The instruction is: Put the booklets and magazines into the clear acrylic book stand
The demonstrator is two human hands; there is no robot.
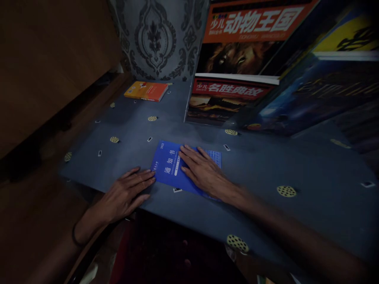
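Observation:
A blue booklet point(166, 157) with white Chinese lettering and "2022" lies closed and flat near the front edge of the table. My right hand point(204, 171) rests palm down across its right half, fingers stretched out, covering part of the cover. At the booklet's left edge, my left hand point(128, 193) lies on the tabletop with its fingers extended, the fingertips at the cover's corner. A dark band circles the left wrist. Neither hand is gripping anything.
The table point(130, 126) wears a blue-grey cover with yellow pineapple prints. An orange book point(147, 90) lies at the back left. Large picture books point(237, 59) stand upright at the back right, beside a blue book point(304, 90). A wooden panel point(53, 59) rises at left.

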